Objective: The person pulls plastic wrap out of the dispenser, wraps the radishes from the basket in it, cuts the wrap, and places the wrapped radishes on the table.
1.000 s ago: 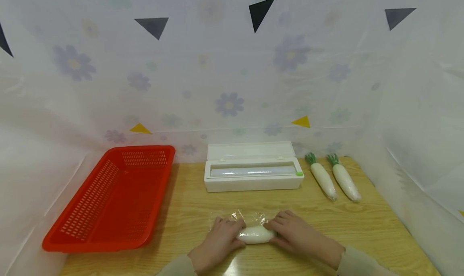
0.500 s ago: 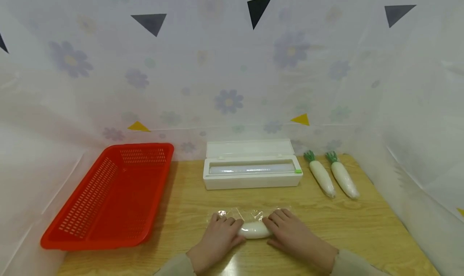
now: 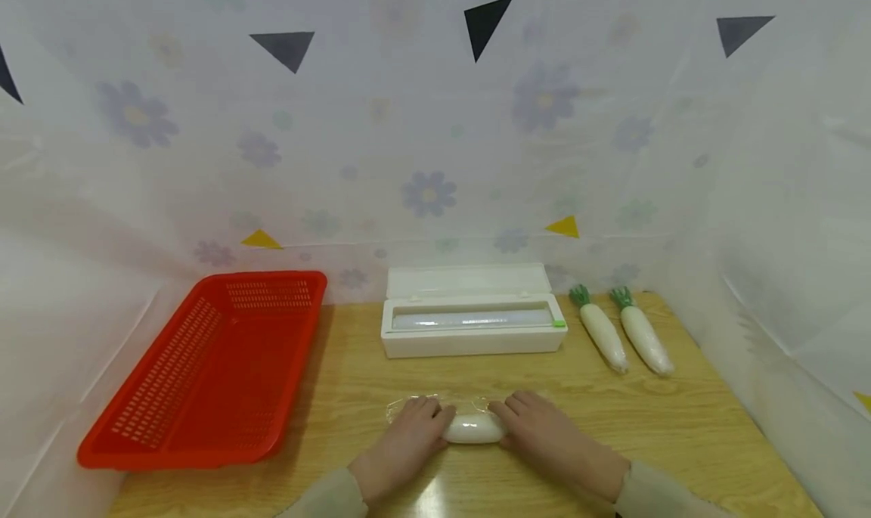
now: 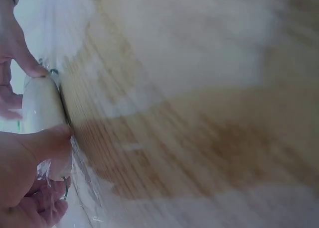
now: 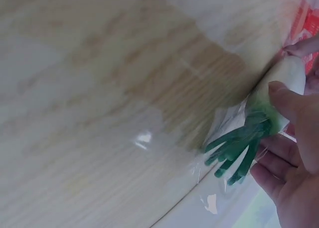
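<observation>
A white radish (image 3: pixel 474 429) lies crosswise on the table near the front, with clear plastic wrap (image 3: pixel 397 407) around it and spreading on its far side. My left hand (image 3: pixel 406 444) grips its left end, thumb on the near side. Around the other end curls my right hand (image 3: pixel 550 441). In the right wrist view, the radish's green leaf stalks (image 5: pixel 239 147) show under the film beside the right hand (image 5: pixel 294 158). The left wrist view has the left thumb pressed on the radish (image 4: pixel 42 106), fingers underneath and beyond it.
Behind the hands, a white wrap dispenser box (image 3: pixel 474 344) stands with its lid up, a film roll (image 3: pixel 472 320) inside. Two radishes (image 3: pixel 604 338) with green tops lie at the back right. A red plastic basket (image 3: pixel 289 397) is at the left. Patterned white sheeting (image 3: pixel 429 125) encloses the table.
Both hands have rolled the radish slightly away from the person. Less loose wrap shows beyond it now. The box, basket and other radishes stay in place.
</observation>
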`<act>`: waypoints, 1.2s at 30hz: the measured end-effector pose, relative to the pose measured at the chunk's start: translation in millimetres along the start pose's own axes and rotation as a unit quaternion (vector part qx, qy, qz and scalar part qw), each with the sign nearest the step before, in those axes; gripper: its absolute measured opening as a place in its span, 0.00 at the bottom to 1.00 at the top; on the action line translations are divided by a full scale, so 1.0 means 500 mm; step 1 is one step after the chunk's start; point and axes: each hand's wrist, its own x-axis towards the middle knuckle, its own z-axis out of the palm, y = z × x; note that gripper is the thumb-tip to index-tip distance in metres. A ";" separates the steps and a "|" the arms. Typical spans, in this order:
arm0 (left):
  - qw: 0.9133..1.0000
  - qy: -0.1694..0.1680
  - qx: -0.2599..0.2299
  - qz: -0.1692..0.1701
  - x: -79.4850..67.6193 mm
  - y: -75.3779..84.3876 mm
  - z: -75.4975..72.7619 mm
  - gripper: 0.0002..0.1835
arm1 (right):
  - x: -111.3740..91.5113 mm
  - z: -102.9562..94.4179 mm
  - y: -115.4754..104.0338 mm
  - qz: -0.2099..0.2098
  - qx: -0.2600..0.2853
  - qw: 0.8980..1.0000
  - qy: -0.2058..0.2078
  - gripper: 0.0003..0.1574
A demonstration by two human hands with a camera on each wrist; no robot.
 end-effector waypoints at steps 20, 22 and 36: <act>0.994 0.005 -0.097 -0.039 0.014 -0.049 0.011 0.17 | 0.034 0.016 0.047 0.003 0.006 0.999 -0.034 0.19; 0.995 0.009 -0.087 -0.038 0.014 -0.053 0.011 0.16 | 0.034 0.014 0.054 0.002 0.015 0.999 -0.028 0.17; 0.994 0.037 -0.091 -0.052 0.032 -0.071 0.016 0.14 | 0.065 0.020 0.072 0.020 -0.036 0.997 -0.059 0.31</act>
